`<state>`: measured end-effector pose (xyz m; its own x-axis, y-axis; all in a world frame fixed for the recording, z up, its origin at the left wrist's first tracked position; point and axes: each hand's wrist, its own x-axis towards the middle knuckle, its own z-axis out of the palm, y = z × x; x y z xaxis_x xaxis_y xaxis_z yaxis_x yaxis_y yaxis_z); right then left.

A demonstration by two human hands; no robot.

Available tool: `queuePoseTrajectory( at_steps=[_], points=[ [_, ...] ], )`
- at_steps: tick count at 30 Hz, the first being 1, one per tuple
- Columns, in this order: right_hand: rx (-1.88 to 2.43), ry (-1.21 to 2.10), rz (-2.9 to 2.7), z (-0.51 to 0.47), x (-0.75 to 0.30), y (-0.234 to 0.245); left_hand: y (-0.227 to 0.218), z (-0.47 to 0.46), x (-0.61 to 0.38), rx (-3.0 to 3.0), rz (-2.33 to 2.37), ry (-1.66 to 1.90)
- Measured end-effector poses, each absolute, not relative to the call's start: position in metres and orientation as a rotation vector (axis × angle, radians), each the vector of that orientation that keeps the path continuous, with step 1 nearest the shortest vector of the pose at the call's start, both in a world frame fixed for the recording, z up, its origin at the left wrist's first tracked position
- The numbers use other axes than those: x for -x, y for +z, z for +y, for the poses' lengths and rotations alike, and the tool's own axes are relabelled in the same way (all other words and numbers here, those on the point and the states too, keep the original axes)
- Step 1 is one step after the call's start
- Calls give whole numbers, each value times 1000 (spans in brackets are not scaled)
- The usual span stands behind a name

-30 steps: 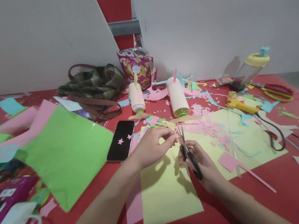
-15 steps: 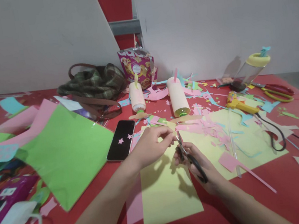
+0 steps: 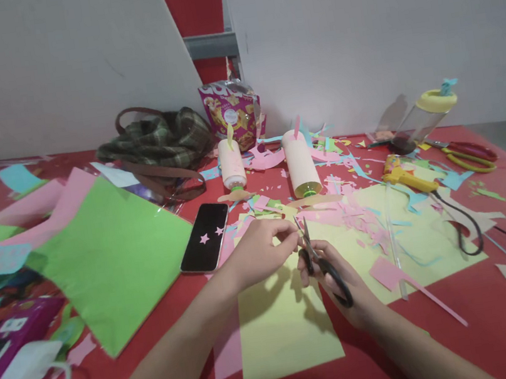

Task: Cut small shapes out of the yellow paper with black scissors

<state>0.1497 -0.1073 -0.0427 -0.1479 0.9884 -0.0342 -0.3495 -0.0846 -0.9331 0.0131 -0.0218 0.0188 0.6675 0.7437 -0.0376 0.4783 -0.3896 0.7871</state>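
My right hand (image 3: pixel 337 278) grips black-handled scissors (image 3: pixel 319 259), blades pointing up and away toward my left fingertips. My left hand (image 3: pixel 259 248) is pinched on a small scrap of paper, too small to name its colour, held right at the blade tips. Both hands hover over a pale yellow sheet (image 3: pixel 283 330) lying on the red table (image 3: pixel 491 318). A narrow pink sheet (image 3: pixel 227 351) pokes out from under the yellow one at its left edge.
A black phone (image 3: pixel 204 237) with pink stars lies left of my hands, beside a large green sheet (image 3: pixel 111 255). Two paper-wrapped bottles (image 3: pixel 301 163), a plaid bag (image 3: pixel 155 144), a snack pouch (image 3: pixel 232 111), a yellow glue gun (image 3: pixel 406 178) and red-yellow scissors (image 3: pixel 467 155) lie beyond, amid paper scraps.
The scissors have tilted left, their tips now closer to my left fingertips. My left hand has barely shifted.
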Motion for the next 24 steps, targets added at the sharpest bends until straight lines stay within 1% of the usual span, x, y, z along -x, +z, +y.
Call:
queuePoseTrajectory(
  at_steps=[24],
  points=[
    [900, 1527, -942, -107, -149, -49, 20, -25, -16, -2031, 971, 416]
  ],
)
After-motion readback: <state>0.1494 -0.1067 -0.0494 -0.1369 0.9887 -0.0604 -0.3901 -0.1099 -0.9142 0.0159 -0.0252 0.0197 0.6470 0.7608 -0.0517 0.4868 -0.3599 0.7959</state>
